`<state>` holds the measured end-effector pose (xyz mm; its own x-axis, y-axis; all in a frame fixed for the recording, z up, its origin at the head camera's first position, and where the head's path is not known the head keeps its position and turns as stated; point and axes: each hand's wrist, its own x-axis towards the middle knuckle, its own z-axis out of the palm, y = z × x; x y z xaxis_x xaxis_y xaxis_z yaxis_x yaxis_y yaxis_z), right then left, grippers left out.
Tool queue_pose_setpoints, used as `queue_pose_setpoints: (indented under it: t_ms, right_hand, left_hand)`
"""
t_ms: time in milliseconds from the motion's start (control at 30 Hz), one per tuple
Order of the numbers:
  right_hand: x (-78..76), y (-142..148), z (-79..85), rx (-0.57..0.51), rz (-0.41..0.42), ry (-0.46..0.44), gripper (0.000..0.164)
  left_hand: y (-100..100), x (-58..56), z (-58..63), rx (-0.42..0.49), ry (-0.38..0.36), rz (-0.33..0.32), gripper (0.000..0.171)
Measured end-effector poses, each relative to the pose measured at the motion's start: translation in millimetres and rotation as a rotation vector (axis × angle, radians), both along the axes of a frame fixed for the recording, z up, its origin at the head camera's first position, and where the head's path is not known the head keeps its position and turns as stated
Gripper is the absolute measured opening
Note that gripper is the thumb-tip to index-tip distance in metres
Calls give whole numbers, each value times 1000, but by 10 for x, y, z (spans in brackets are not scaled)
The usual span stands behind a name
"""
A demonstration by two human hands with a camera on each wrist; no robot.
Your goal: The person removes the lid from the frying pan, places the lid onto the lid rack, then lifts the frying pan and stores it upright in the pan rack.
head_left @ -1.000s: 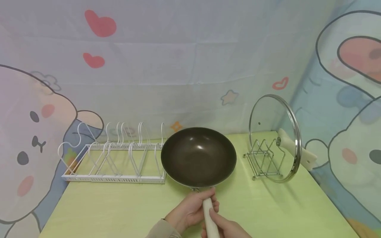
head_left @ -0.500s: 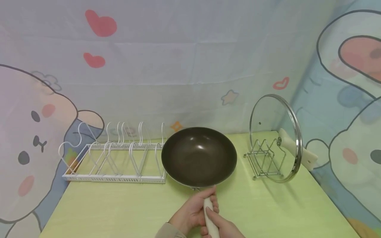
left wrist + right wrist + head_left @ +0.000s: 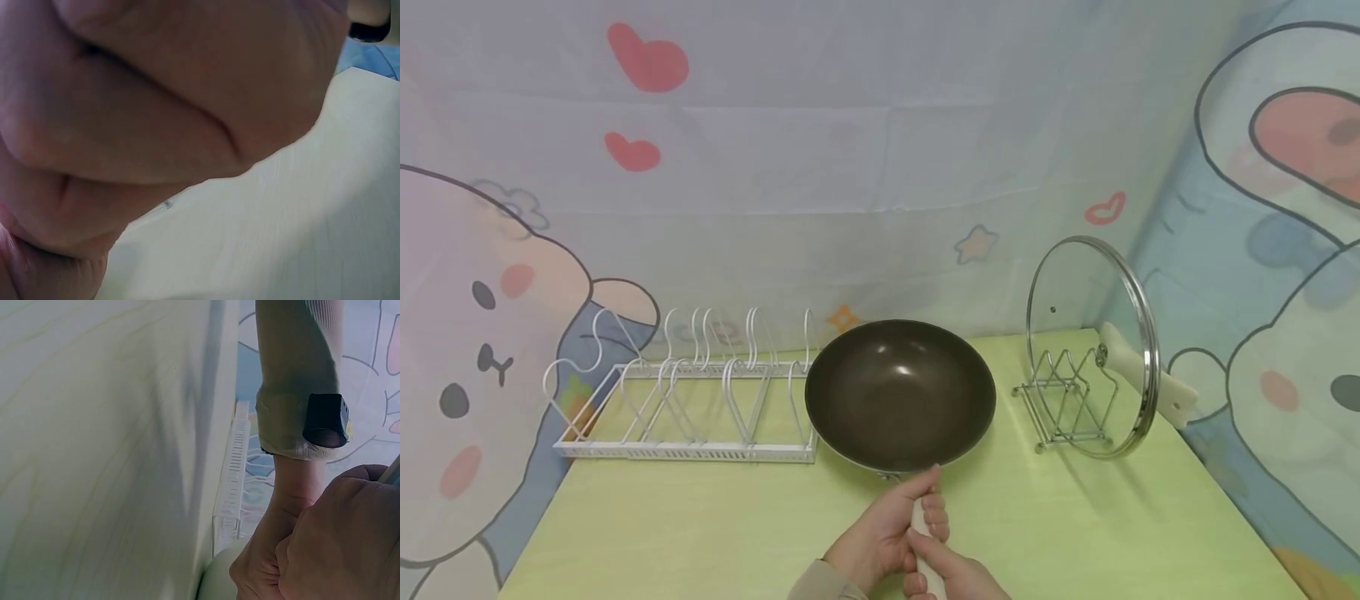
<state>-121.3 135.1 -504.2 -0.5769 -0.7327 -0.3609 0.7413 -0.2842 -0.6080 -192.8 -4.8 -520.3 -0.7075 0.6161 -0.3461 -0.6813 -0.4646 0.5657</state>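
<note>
A dark non-stick wok (image 3: 900,396) sits on the light green table (image 3: 700,533), its white handle (image 3: 918,518) pointing toward me. My left hand (image 3: 883,533) grips the handle just behind the pan's rim. My right hand (image 3: 951,575) grips the same handle directly behind the left, at the bottom edge of the head view. The left wrist view is filled by the curled left hand (image 3: 156,112) over the table. In the right wrist view, the right hand (image 3: 344,544) is clenched beside the left forearm's beige sleeve (image 3: 294,375).
A white wire dish rack (image 3: 685,392) stands at the back left, next to the wok. At the back right a glass lid (image 3: 1093,346) with a white handle leans upright in a small metal stand (image 3: 1063,408). Cartoon-printed cloth walls close in the back and right sides.
My right hand has slid forward along the handle until it is against the left hand, covering more of the handle. The wok has stayed in place.
</note>
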Motion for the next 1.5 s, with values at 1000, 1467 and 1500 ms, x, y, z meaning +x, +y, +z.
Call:
queue_pose_setpoints:
  t_ms: [1000,1467,1500]
  right_hand:
    - [14,-30,-34,3,-32,-28,30]
    - [-54,-55,35,75,-13,-32,23]
    - [-59,-57,32,67,-9,-35,23]
  left_hand:
    - [3,15,49,-30,-26,5,39]
    - [-27,7,73,-58,-7,-31,41]
    - [-28,6,73,-60,-7,-34,42]
